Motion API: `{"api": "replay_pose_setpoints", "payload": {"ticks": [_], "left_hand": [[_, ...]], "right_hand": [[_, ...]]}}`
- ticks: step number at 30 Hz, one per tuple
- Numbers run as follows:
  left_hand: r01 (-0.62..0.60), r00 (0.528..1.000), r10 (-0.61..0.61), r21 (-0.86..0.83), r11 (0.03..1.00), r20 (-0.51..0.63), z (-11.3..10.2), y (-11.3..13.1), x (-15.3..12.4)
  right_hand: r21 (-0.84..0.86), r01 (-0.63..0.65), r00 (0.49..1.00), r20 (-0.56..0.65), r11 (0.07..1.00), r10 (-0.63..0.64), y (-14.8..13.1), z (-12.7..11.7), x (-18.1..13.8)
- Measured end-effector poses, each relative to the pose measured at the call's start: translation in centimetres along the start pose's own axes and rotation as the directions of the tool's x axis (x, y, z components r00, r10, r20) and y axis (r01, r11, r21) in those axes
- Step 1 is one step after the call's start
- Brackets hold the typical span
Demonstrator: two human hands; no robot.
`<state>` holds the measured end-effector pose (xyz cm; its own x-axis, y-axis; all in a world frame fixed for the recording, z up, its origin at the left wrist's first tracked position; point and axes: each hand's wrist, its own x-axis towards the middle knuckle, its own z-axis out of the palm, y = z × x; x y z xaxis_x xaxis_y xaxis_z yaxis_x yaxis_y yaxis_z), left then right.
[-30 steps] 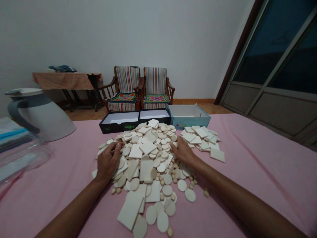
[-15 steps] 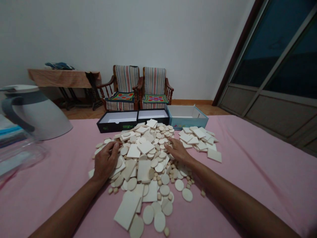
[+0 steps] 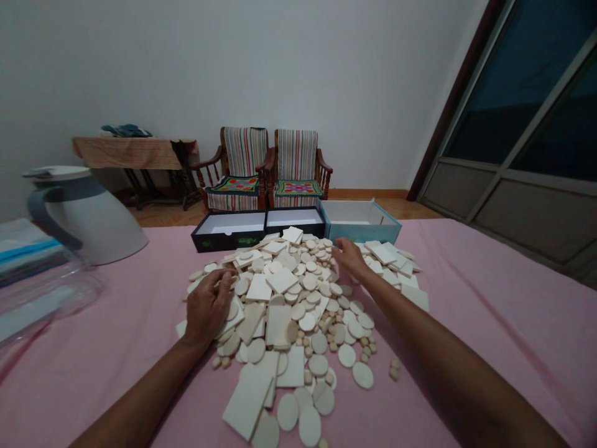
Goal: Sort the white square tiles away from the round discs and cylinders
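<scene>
The pile of pale wooden pieces (image 3: 280,292) sits mid-frame on pink cloth (image 3: 466,298). Left hand (image 3: 208,305) lies flat on its left side, fingers loose; right hand (image 3: 351,257) touches its far edge by the blue box (image 3: 359,221), grip unclear.

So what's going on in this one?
A person has both hands on a big pile of pale flat discs and squares spread on a pink cloth. The left hand rests palm down on the pile's left side. The right hand is stretched to its far edge, beside a separate heap of squares. Two black boxes and a light blue box stand open just behind. Whether either hand has a piece in its grip is unclear.
</scene>
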<state>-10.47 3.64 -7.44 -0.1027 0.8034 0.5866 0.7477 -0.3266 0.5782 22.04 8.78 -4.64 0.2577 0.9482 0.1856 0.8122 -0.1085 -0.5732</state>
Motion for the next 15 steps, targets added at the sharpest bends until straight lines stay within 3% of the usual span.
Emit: {"api": "replay_pose_setpoints", "payload": {"ticks": [4,8,15], "left_hand": [[0.003,1.000,-0.003,-0.039,0.999,0.017,0.1,-0.1,-0.1],[0.008,1.000,-0.008,-0.031,0.999,0.017,0.1,-0.3,-0.2],[0.013,1.000,-0.012,-0.060,0.998,0.020,0.0,0.1,-0.1]], "right_hand": [[-0.022,-0.129,0.991,0.031,0.991,0.130,0.4,2.3,3.3],[-0.030,-0.187,0.981,0.049,0.982,0.189,0.1,4.3,4.3],[0.000,-0.182,0.976,0.120,0.983,0.180,0.2,4.4,4.2]]}}
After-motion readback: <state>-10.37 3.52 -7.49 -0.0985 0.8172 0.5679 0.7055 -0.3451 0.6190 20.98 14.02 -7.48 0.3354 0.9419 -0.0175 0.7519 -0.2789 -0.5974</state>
